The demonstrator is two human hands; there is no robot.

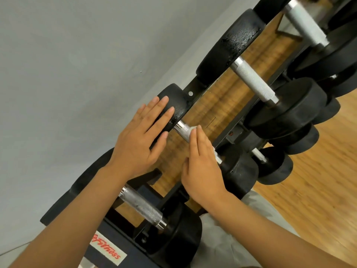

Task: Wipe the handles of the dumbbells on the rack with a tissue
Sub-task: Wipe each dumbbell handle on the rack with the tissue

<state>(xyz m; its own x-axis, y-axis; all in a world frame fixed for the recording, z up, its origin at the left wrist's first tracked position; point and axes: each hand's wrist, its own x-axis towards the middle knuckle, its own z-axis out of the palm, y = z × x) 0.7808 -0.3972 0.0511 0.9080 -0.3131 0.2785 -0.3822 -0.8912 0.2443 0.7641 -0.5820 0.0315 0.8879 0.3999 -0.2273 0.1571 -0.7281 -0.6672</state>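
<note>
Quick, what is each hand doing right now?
Left hand: open, fingers straight, resting flat on the dumbbell's black end.
Right hand: fingers straight, pressing a white tissue onto the metal handle.

One head-worn view, tilted sideways, looks steeply down and close onto the dumbbell rack against the wall.

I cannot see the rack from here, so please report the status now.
Left hand flat on black dumbbell head. Right hand presses white tissue on knurled steel handle. Nothing blocking.
</note>
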